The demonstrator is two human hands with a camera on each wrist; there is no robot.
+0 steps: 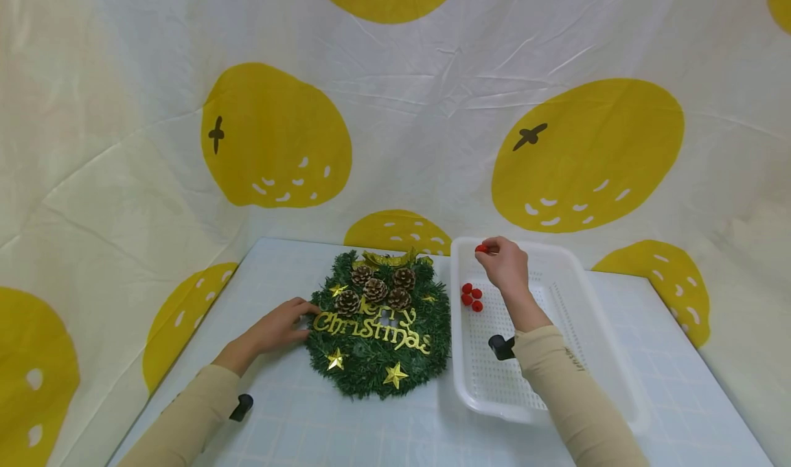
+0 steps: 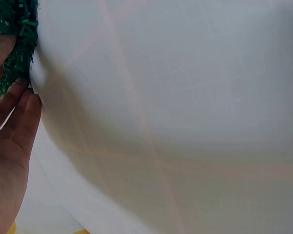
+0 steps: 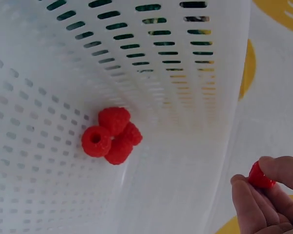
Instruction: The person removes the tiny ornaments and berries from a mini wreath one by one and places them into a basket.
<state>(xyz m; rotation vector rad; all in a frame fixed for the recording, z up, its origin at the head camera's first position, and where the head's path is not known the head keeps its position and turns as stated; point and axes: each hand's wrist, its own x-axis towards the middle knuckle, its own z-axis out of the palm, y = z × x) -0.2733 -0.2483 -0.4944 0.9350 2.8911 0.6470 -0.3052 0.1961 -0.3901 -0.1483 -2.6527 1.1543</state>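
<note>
A green Christmas wreath [image 1: 377, 378] lies on the table, dressed with pine cones [image 1: 375, 290], gold stars [image 1: 395, 375] and gold "Merry Christmas" lettering. My left hand [image 1: 281, 326] rests at its left edge, fingers stretched out; in the left wrist view the fingertips [image 2: 33, 100] are right at the green tinsel. My right hand [image 1: 505, 266] pinches a red raspberry [image 3: 260, 176] between thumb and fingers, raised over the far left part of the white basket [image 1: 602, 343]. Inside that basket, several more raspberries [image 3: 115, 136] sit clustered by one wall.
The basket stands just right of the wreath, its perforated wall [image 3: 156, 44] between them. Behind the table [image 1: 278, 419] hangs a white cloth [image 1: 420, 144] printed with yellow fruit.
</note>
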